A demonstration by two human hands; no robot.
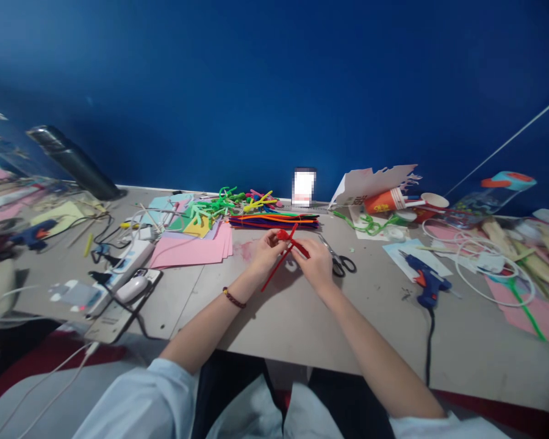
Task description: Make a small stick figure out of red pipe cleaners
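Red pipe cleaners (277,272), crossed and bent together, are held between both hands over the middle of the desk. My left hand (269,249) pinches a rounded red part on the left. On the other side, my right hand (316,261) has its fingers closed on a red strand near the crossing. One straight end sticks out down to the left, and another points up. Just behind the hands lies a bundle of coloured pipe cleaners (274,222). Scissors (343,264) with black handles rest right of my right hand.
Pink paper sheets (192,250) and a heap of green pipe cleaners (215,206) lie left. A power strip (128,268) sits beside a phone (119,317). Rightward are a blue glue gun (427,280), paper cups (384,201) and a looped white cable (494,268). A lit screen (304,186) stands behind.
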